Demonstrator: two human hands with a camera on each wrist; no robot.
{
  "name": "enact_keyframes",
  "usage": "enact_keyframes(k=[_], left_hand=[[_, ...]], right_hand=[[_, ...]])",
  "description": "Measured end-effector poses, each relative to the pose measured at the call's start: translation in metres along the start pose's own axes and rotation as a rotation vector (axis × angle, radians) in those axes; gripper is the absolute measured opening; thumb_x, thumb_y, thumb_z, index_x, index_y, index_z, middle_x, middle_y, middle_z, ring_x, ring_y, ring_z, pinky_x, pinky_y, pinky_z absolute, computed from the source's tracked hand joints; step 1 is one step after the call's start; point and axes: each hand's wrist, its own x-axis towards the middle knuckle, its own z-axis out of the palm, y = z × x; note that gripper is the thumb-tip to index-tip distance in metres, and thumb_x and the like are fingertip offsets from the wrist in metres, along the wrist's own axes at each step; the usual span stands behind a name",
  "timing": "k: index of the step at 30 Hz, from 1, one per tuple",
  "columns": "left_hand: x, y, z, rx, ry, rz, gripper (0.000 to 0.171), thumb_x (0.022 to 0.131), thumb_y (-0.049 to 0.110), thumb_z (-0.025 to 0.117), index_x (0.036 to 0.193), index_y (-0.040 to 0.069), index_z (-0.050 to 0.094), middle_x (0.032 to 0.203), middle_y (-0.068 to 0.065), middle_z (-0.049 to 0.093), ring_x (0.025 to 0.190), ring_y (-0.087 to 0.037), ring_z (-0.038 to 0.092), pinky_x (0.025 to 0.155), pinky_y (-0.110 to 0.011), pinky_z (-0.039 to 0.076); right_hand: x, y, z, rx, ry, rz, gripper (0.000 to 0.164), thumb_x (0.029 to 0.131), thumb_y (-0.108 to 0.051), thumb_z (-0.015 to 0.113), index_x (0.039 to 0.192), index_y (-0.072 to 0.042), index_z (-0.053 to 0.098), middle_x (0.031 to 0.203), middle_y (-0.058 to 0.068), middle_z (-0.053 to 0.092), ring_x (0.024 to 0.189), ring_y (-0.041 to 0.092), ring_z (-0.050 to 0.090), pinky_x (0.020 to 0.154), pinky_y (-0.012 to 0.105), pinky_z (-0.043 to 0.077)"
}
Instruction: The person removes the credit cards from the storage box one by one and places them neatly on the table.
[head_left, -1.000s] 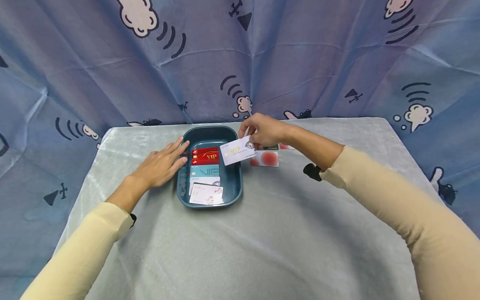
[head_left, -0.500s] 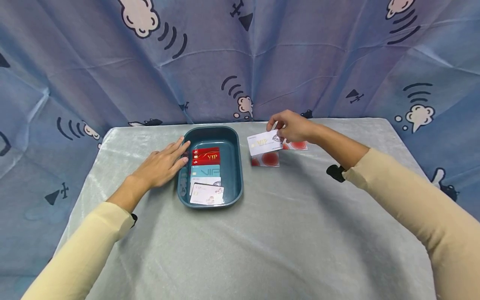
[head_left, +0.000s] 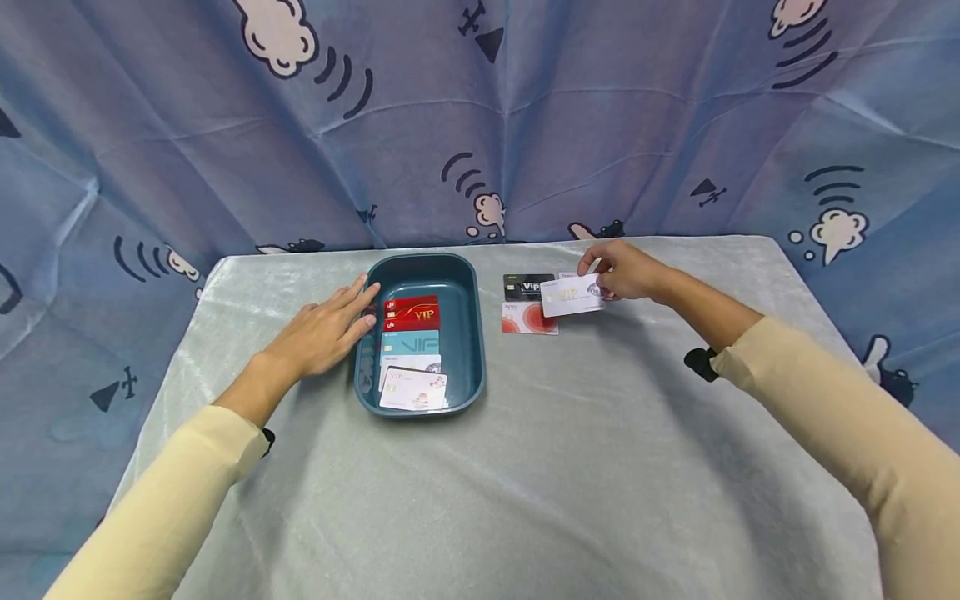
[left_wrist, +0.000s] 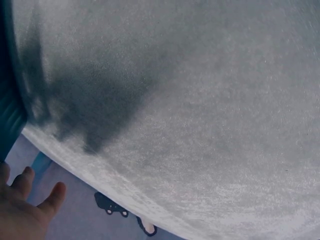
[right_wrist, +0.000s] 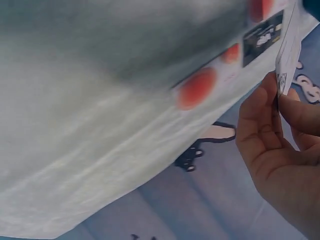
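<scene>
A blue-violet curtain printed with clouds and curved black lines hangs behind a table draped in pale grey cloth. Two light sleeves reach in from the lower corners. Left of the table's middle sits a dark teal tray with rounded corners. The left hand lies with fingers extended against its left rim, gripping nothing. The right hand, well apart on the tray's other side, pinches the right end of a white card between thumb and fingers. That card is tilted in front of the other cards on the cloth, and it reads "VIP" in gold; its finer print is illegible.

Behind it, a black card reads "Vip", its right end covered. Just below lies a red-circle card with small lettering too blurred to read. A second card with red circles shows clearly only from the right wrist; overhead, it is mostly hidden.

In the tray, red cards show gold "VIP", their number unclear; a turquoise card shows "VIP" in angular letters. Below, a white "VIP" card partly covers another pale card.
</scene>
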Motion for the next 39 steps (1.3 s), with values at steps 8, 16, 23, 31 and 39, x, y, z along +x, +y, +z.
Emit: enact_keyframes(k=[8, 16, 23, 31, 39], left_hand=[[0.001, 0.001, 0.001, -0.001, 0.012, 0.002, 0.061, 0.107, 0.041, 0.037, 0.161, 0.020, 0.016, 0.167, -0.007, 0.010, 0.150, -0.037, 0.018, 0.110, -0.068, 0.022], [0.001, 0.001, 0.001, -0.003, 0.018, 0.003, 0.061, 0.107, 0.040, 0.038, 0.161, 0.019, 0.017, 0.167, -0.007, 0.010, 0.150, -0.037, 0.018, 0.110, -0.068, 0.023], [0.000, 0.000, 0.001, -0.001, 0.015, 0.001, 0.061, 0.107, 0.041, 0.036, 0.161, 0.020, 0.016, 0.167, -0.007, 0.009, 0.150, -0.037, 0.018, 0.110, -0.068, 0.023], [0.000, 0.001, -0.001, 0.009, -0.006, 0.004, 0.061, 0.108, 0.041, 0.035, 0.161, 0.020, 0.014, 0.167, -0.007, 0.007, 0.150, -0.037, 0.016, 0.110, -0.068, 0.023], [0.000, 0.000, 0.001, 0.005, 0.007, 0.006, 0.061, 0.108, 0.040, 0.036, 0.161, 0.019, 0.015, 0.167, -0.007, 0.008, 0.150, -0.037, 0.017, 0.110, -0.068, 0.024]], right_hand=[[-0.008, 0.021, -0.002, 0.035, -0.008, 0.051, 0.032, 0.092, 0.013, 0.043, 0.119, 0.005, 0.058, 0.111, 0.026, 0.053, 0.099, 0.037, 0.050, 0.065, 0.032, 0.050], [-0.009, 0.036, 0.003, 0.045, -0.025, 0.064, 0.031, 0.092, 0.012, 0.044, 0.121, 0.007, 0.055, 0.110, 0.026, 0.052, 0.097, 0.036, 0.052, 0.067, 0.030, 0.051], [-0.008, 0.051, 0.007, -0.006, -0.005, 0.034, 0.025, 0.091, 0.013, 0.046, 0.113, 0.007, 0.057, 0.105, 0.027, 0.055, 0.090, 0.033, 0.053, 0.063, 0.030, 0.049], [-0.005, 0.060, 0.013, -0.095, 0.031, -0.016, 0.026, 0.086, 0.013, 0.053, 0.109, 0.007, 0.063, 0.107, 0.028, 0.061, 0.094, 0.037, 0.056, 0.077, 0.040, 0.048], [-0.005, 0.062, 0.016, -0.127, 0.047, -0.020, 0.024, 0.087, 0.006, 0.064, 0.111, 0.007, 0.063, 0.107, 0.029, 0.063, 0.096, 0.039, 0.057, 0.084, 0.049, 0.046]])
